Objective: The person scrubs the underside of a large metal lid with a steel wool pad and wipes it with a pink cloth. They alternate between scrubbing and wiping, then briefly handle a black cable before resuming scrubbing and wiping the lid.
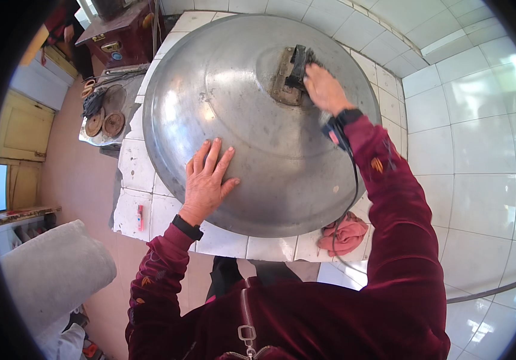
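A wide domed metal lid (pixel 234 108) covers most of the white-tiled counter (pixel 135 162). Near its far right part, a worn brown mount carries a black handle (pixel 297 67). My right hand (pixel 324 87) is closed at that handle, slightly blurred, its fingertips partly hidden. My left hand (pixel 208 180) lies flat on the near left slope of the lid, fingers spread. Below my right wrist hangs a small black device (pixel 335 133) with a cord running down toward the counter's front edge.
A crumpled pink cloth (pixel 343 234) lies at the counter's front right. On the front left is a small red-and-white tube (pixel 140 217). A side stand (pixel 114 114) holds scissors and round brown discs. White tiled walls (pixel 471 138) rise on the right; a grey roll-shaped cushion (pixel 60 270) is at left.
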### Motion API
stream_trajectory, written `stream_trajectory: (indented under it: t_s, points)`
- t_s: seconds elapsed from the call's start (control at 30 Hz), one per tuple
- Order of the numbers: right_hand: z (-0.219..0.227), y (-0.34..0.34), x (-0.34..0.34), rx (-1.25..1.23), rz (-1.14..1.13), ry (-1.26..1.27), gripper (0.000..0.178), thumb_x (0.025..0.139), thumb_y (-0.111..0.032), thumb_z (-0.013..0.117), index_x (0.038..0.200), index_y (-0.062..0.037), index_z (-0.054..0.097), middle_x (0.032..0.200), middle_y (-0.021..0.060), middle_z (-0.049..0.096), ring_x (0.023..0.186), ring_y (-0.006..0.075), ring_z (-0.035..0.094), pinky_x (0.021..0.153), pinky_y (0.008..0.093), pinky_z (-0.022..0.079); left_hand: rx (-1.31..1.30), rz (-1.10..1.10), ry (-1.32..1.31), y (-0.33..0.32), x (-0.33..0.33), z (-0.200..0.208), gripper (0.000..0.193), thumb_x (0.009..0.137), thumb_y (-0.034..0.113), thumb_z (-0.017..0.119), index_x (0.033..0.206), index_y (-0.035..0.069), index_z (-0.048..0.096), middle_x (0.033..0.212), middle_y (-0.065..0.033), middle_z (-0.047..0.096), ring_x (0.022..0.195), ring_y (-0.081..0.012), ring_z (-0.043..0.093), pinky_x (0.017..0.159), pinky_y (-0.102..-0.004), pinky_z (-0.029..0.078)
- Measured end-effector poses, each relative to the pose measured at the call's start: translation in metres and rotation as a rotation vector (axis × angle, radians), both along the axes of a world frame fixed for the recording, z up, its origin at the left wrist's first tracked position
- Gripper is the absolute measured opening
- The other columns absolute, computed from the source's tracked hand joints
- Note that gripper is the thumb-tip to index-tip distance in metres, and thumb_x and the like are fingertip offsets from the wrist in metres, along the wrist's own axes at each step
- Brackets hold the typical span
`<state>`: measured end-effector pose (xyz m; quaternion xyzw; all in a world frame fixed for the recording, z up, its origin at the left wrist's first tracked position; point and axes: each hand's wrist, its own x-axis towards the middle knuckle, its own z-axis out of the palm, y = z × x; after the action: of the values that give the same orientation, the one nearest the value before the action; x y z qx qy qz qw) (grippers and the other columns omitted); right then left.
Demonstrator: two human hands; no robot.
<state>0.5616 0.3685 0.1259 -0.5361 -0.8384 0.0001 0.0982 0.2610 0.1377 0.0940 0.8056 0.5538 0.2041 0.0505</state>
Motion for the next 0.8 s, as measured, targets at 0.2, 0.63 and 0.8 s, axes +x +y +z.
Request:
stream_trajectory:
  t_s: [0.2, 0.63, 0.8]
  points:
    - [-0.008, -0.007, 0.008, 0.126, 0.079, 0.075, 0.037, 0.093, -0.024, 0.047, 0.122, -0.002, 0.052, 0.121, 0.0164, 0.056, 0.115, 0.0346, 0.052, 0.095, 0.0458, 0.045, -0.007, -0.002, -0.001, 0.0, 0.001, 0.002, 0.068, 0.082, 0.038, 0.066, 0.142, 0.016, 0.042, 0.152, -0.0107, 0.031, 0.137, -0.0338, 0.031, 0.104, -0.0466, 0.03]
    - [-0.005, -0.042, 0.011, 0.049, 0.153, 0.093, 0.04, 0.096, -0.022, 0.044, 0.13, -0.001, 0.05, 0.133, 0.0226, 0.051, 0.123, 0.0378, 0.048, 0.103, 0.0424, 0.04, 0.001, 0.018, 0.013, -0.002, 0.002, -0.002, 0.067, 0.082, 0.041, 0.066, 0.141, 0.018, 0.044, 0.151, -0.0099, 0.032, 0.136, -0.0327, 0.03, 0.106, -0.0468, 0.029]
    - [-0.004, 0.001, -0.003, 0.178, 0.048, 0.125, 0.035, 0.092, -0.024, 0.049, 0.119, -0.0036, 0.057, 0.123, 0.0156, 0.059, 0.114, 0.0332, 0.055, 0.093, 0.0436, 0.047, 0.012, 0.015, 0.023, -0.001, 0.001, -0.002, 0.067, 0.083, 0.04, 0.066, 0.142, 0.018, 0.043, 0.151, -0.0103, 0.032, 0.136, -0.0331, 0.03, 0.106, -0.0471, 0.029]
